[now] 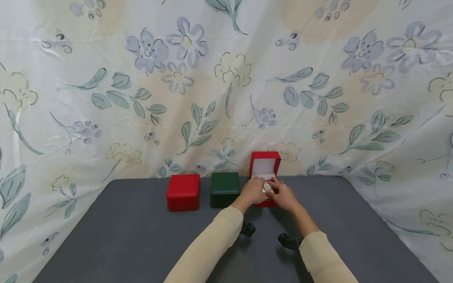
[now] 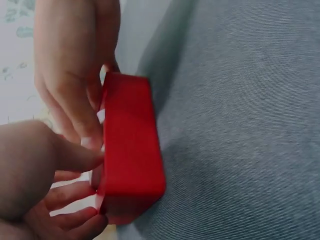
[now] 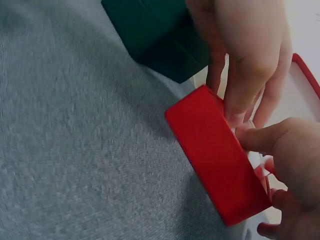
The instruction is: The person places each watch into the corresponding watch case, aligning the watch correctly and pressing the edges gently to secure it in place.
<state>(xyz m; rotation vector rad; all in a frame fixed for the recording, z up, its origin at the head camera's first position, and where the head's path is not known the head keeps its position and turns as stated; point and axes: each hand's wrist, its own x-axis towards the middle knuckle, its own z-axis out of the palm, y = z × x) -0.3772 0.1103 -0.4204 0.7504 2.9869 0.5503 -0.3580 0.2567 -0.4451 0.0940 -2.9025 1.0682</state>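
A red watch box (image 1: 252, 162) stands with its lid raised at the back right of the table, its white lining showing. Inside it lies a wristwatch (image 1: 267, 187) with a light round dial. My left hand (image 1: 253, 190) reaches in from the left and pinches the watch at its edge. From the right, my right hand (image 1: 284, 195) holds the watch's other side with thumb and fingers. In both wrist views the box's red front wall (image 2: 131, 140) hides the watch, and the fingertips dip behind the rim.
A shut green box (image 1: 225, 189) stands just left of the open one, with a shut red box (image 1: 183, 192) farther left. The grey tabletop (image 1: 141, 243) ends at a flowered cloth (image 1: 198, 90) behind. Black wrist devices (image 1: 290, 241) hang below the forearms.
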